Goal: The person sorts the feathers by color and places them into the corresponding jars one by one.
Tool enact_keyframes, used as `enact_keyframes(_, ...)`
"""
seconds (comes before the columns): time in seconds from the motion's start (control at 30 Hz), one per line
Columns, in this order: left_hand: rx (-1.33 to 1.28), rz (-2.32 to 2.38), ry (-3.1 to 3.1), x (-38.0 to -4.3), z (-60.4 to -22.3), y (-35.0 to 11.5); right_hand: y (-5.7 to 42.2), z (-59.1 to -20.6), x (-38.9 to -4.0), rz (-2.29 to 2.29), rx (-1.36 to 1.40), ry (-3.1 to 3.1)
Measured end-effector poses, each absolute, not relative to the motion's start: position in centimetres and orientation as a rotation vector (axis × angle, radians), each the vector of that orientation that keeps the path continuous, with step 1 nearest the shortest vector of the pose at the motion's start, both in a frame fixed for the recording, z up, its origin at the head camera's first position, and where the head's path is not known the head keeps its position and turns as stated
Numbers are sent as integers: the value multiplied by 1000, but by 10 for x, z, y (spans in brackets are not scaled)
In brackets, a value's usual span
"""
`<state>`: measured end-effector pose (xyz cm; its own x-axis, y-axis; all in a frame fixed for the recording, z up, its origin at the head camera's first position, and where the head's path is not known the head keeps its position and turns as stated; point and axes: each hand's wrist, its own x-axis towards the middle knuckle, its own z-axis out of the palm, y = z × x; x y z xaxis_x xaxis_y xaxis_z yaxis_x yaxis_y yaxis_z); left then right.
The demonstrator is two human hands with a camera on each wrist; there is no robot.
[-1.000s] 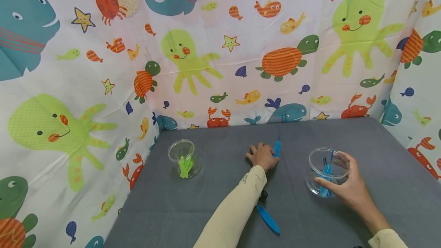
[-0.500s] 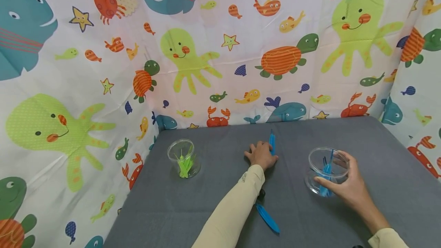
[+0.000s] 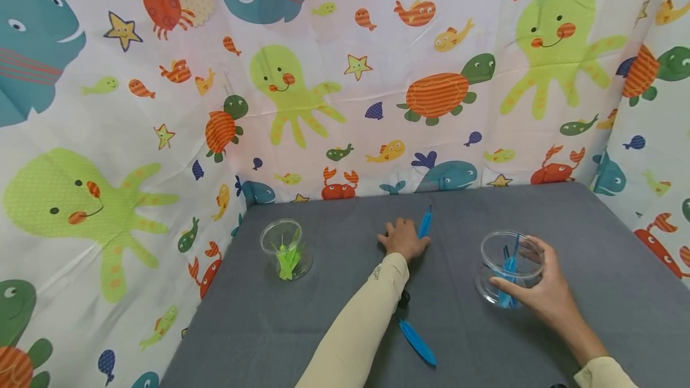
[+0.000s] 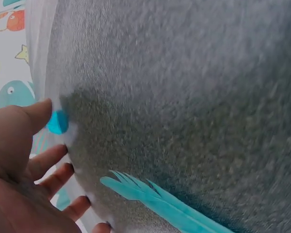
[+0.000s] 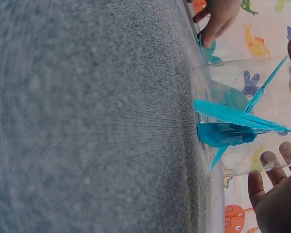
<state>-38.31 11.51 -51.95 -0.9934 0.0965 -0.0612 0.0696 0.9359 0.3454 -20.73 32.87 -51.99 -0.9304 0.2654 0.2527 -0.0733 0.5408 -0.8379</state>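
My left hand (image 3: 403, 239) rests on the grey tabletop beside a blue feather (image 3: 426, 222). In the left wrist view, that feather's blue end (image 4: 58, 122) shows between the thumb and index finger, with a visible gap; the other fingers are spread. My right hand (image 3: 547, 286) holds a clear plastic jar (image 3: 487, 283), thumb on one side and fingers on the other. Several blue feathers (image 5: 233, 114) stand in it at different tilts. Another blue feather (image 3: 417, 343) lies nearer me, partly beneath the left forearm's wrist gear.
A second clear jar (image 3: 269, 238) holding bright green feathers (image 3: 288, 261) stands at the left of the grey table (image 3: 334, 316). Curtains with sea animals (image 3: 442, 94) border the table at the back and both sides.
The far blue feather has shifted a little left and changed its tilt beside my left hand. That hand has moved slightly left. My right hand keeps its hold on the jar.
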Motion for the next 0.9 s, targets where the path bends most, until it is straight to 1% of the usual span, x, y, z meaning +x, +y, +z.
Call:
enact_keyframes(0.4,67,452,3027,-386,-518,118,330,-522,-208,1359,-149,-2428)
enact_keyframes(0.57,95,427,3039,-385,-516,116,331,-521,-208,1357,-152,-2428)
enact_keyframes(0.77,152,421,3081,-394,-527,112,331,-521,-209,1348,-165,-2438)
enact_keyframes(0.9,145,352,3126,-400,-531,109,331,-521,-209,1352,-156,-2442)
